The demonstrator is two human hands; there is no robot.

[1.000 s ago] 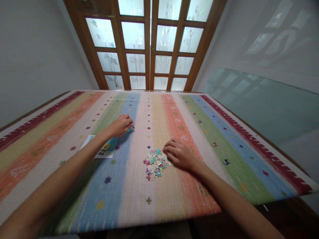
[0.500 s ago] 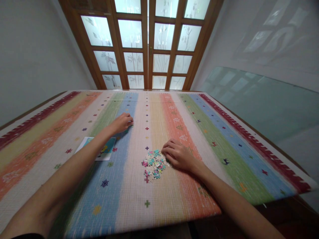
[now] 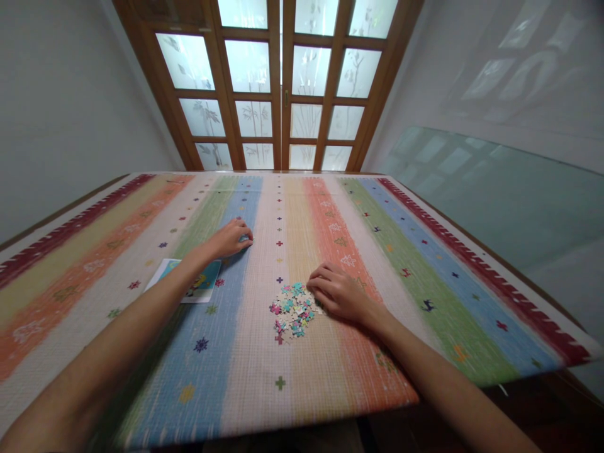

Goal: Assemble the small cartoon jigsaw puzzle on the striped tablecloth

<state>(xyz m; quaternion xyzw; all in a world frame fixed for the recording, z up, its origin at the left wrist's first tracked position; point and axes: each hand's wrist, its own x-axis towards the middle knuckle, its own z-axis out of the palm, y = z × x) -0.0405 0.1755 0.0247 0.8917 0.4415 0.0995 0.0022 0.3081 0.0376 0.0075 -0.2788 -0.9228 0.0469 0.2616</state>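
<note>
My left hand (image 3: 232, 237) is closed low over the blue stripe of the cloth, beyond a printed picture card (image 3: 207, 288). A small bluish puzzle piece (image 3: 244, 238) shows partly between its thumb and fingers. Part of the card lies hidden under my left forearm. A loose heap of jigsaw puzzle pieces (image 3: 295, 313), teal, pink and bare cardboard, lies on the cloth between my arms. My right hand (image 3: 335, 290) rests at the heap's right edge with its fingers curled in. Its fingertips touch the outermost pieces, and whatever they hold is hidden.
A striped tablecloth (image 3: 264, 377) with small printed motifs covers the wide table, its front edge close to me. Wooden doors with frosted panes (image 3: 257, 66) stand beyond the far edge. A pale glass panel (image 3: 495, 195) leans along the right wall.
My left hand has shifted slightly, and the teal bits at its fingertips now show as a bluish patch between thumb and fingers. My right hand and the heap stay in place.
</note>
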